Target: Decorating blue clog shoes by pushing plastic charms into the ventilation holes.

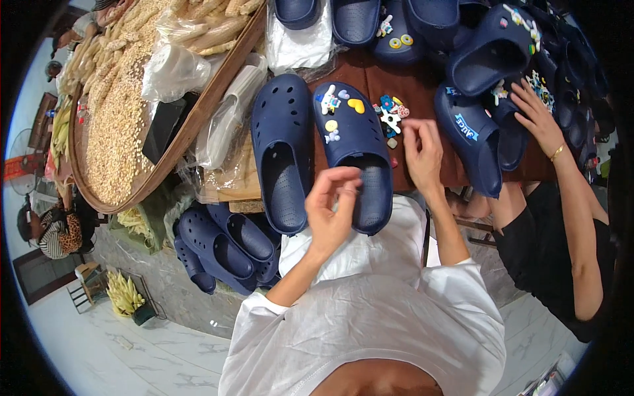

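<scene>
Two navy perforated clogs lie side by side on a brown table [422, 92]. The left clog [282, 148] is plain. The right clog [354, 152] carries several small charms on its toe, among them a yellow heart and a white figure. My left hand [332, 208] hovers over the heel of the right clog, fingers curled and apart, holding nothing I can see. My right hand [422, 155] is beside that clog's toe, fingertips pinched next to a small pile of loose charms [390, 119]; whether it holds one I cannot tell.
A co-worker's hand [538, 115] at the right touches more navy clogs [485, 56] with charms. A round woven tray [165, 155] of grain and corn cobs sits at the left, with clear plastic bags [228, 125]. Further clogs [228, 247] are stacked below the table edge.
</scene>
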